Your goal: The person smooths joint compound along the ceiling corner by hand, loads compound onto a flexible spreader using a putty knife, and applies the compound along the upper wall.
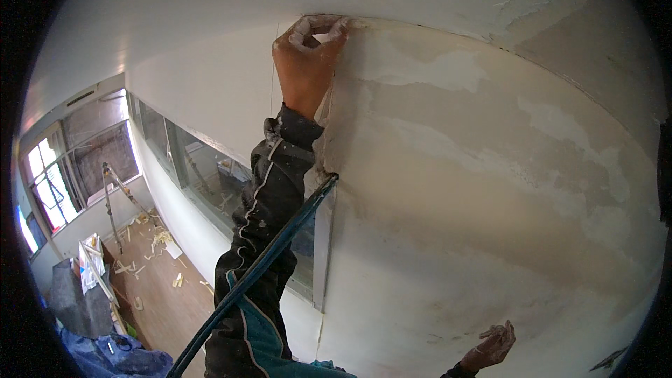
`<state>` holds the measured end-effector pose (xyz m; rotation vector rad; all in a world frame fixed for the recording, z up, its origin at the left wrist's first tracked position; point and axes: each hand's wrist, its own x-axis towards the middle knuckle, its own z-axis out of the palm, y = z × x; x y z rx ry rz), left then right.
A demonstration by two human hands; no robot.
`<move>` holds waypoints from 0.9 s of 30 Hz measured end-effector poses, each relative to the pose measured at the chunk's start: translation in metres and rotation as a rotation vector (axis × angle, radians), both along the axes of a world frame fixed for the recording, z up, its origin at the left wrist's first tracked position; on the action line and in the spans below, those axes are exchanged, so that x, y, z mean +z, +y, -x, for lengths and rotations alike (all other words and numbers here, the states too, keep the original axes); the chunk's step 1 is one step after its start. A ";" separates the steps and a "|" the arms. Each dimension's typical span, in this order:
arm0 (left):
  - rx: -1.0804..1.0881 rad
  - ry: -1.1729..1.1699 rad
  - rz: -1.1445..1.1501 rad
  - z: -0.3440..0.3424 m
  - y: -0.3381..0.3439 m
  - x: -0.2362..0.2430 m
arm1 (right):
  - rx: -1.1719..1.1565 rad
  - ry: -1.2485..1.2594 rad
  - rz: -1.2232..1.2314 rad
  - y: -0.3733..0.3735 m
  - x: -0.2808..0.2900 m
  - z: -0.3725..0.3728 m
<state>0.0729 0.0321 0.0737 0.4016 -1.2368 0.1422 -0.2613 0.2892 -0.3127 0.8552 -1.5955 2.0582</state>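
My left hand (308, 49) is raised to the top corner where the patched wall (490, 189) meets the white ceiling (210, 21). Its fingers are curled and pinched together, smeared with white plaster. I cannot tell whether they hold a small white lump. A thin thread (271, 77) hangs just left of that hand. My left arm is in a dark jacket sleeve (269, 224) with teal trim. My right hand (493, 346) is low at the right, close to the wall, fingers loosely apart, plaster-stained and holding nothing.
A blue hose or cable (266, 255) runs diagonally across my left sleeve. A long window (203, 168) lines the white side wall. Far below lie a wooden floor (164, 294) with scattered scraps, a stepladder (115, 196) and covered bundles (77, 301).
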 end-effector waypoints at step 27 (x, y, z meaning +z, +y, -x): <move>0.393 0.078 0.192 0.006 -0.008 -0.001 | -0.105 0.128 -0.106 -0.001 0.000 0.001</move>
